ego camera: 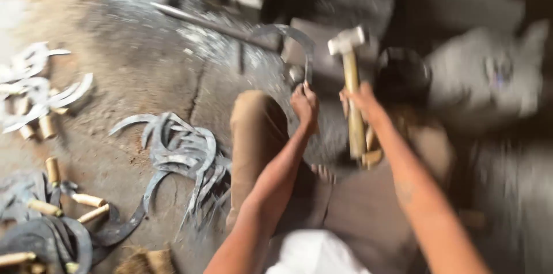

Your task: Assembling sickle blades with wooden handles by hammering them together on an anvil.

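My left hand [304, 105] grips the tang of a curved grey sickle blade [291, 37], whose arc rises up and to the left above the hand. My right hand [358, 101] is closed around the wooden handle of a hammer [347, 49] with a pale metal head held upright just right of the blade. Both hands are close together above my bent knee [256, 124]. The picture is blurred by motion.
A pile of bare sickle blades [184, 153] lies on the dirt floor left of my knee. Finished sickles with wooden handles [46, 216] lie at the lower left and more sickles [34, 87] at the far left. A dark round block [401, 75] and a long metal bar [213, 25] sit ahead.
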